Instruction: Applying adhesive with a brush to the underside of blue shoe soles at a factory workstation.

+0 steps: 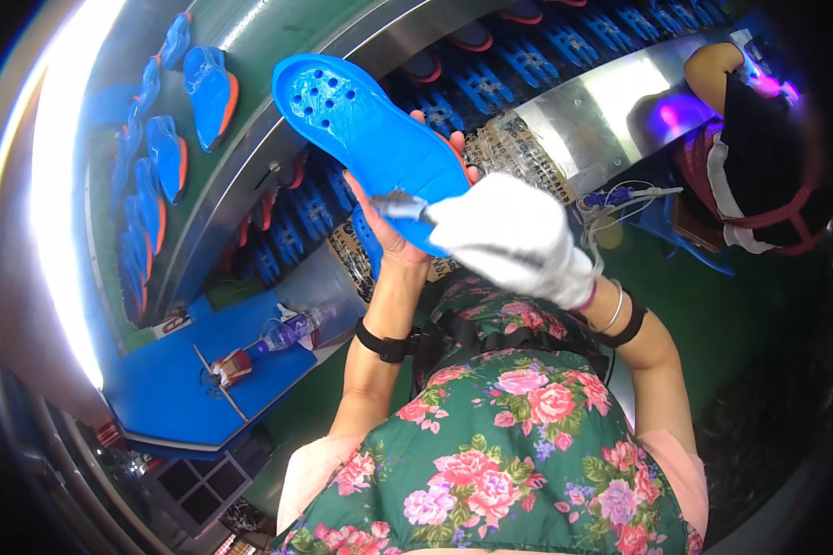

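Far left: a green belt (241, 37) curves up the room, carrying blue soles (210, 92) with orange edges, spaced one after another.
Lower left: a blue table (171, 388) holds a small bottle (292, 328), a thin stick (220, 384) and a small red item I cannot make out.
Left hand (389, 231): bare, palm up, fingers curled round the near end of a sole (370, 139); fingertips show past its right edge. It has the sole firmly in its grip.
Left arm: rises from the lower edge, elbow bent, a black band at the wrist.
Sole: bright blue, held up in front of the chest, slanting up and left, with a cluster of small holes near its far end. It is clear of the belt and the table.
Brush (400, 205): a small tool with a pale tip touching the sole's near end; its handle vanishes into the glove.
Right hand (514, 240): in a white glove, closed round the brush, lying over the sole's lower right end.
Right arm: comes in from the right, elbow out, a bangle and black band at the wrist.
Doing it well: my judgement is that the sole should stay steady and tilted toward the eyes, with light, even strokes kept inside the edge.
Right: a second belt holds dark blue racks (491, 83); a seated co-worker (759, 157) is bent over a purple light.
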`<move>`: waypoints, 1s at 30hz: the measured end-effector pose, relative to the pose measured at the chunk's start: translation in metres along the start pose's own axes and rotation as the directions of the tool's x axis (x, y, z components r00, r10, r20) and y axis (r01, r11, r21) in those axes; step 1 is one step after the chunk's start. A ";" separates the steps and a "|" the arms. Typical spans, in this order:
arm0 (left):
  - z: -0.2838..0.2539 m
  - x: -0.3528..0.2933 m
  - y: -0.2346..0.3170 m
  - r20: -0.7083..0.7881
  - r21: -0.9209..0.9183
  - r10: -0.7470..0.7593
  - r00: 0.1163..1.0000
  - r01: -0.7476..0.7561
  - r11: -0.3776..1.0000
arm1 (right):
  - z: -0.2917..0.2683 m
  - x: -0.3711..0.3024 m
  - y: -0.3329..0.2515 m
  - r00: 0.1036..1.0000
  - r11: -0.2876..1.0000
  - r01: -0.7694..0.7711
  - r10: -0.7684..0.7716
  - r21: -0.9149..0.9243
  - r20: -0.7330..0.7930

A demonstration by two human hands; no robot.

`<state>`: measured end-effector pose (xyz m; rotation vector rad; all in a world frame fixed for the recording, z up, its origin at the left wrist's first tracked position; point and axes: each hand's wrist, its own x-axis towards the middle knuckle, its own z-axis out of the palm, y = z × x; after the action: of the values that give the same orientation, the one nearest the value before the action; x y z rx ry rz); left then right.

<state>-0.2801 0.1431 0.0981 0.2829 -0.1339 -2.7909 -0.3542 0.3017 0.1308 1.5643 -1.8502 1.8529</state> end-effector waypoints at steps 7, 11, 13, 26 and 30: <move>-0.008 0.008 0.013 0.176 0.162 -0.223 0.959 0.195 0.967 | -0.007 -0.006 -0.002 0.985 0.956 -0.169 0.154 0.239 0.080; -0.007 0.007 0.017 0.129 0.169 -0.254 0.959 0.231 0.958 | -0.010 -0.008 -0.002 0.991 0.992 0.011 -0.028 0.124 0.133; -0.006 0.005 0.018 0.041 0.162 -0.174 0.984 0.166 0.973 | -0.011 -0.011 -0.003 0.968 0.976 0.051 -0.101 0.213 0.231; -0.011 0.004 0.040 0.053 0.360 -0.375 0.926 0.332 0.872 | -0.017 -0.020 -0.013 0.960 0.943 -0.194 0.126 0.270 0.251; -0.005 0.004 0.041 -0.032 0.392 -0.406 0.914 0.385 0.836 | -0.015 -0.020 -0.010 0.980 0.979 -0.144 0.120 0.147 0.157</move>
<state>-0.2695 0.1031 0.0973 0.3679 -0.7343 -3.1656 -0.3471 0.3273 0.1281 1.7098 -1.9564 2.0376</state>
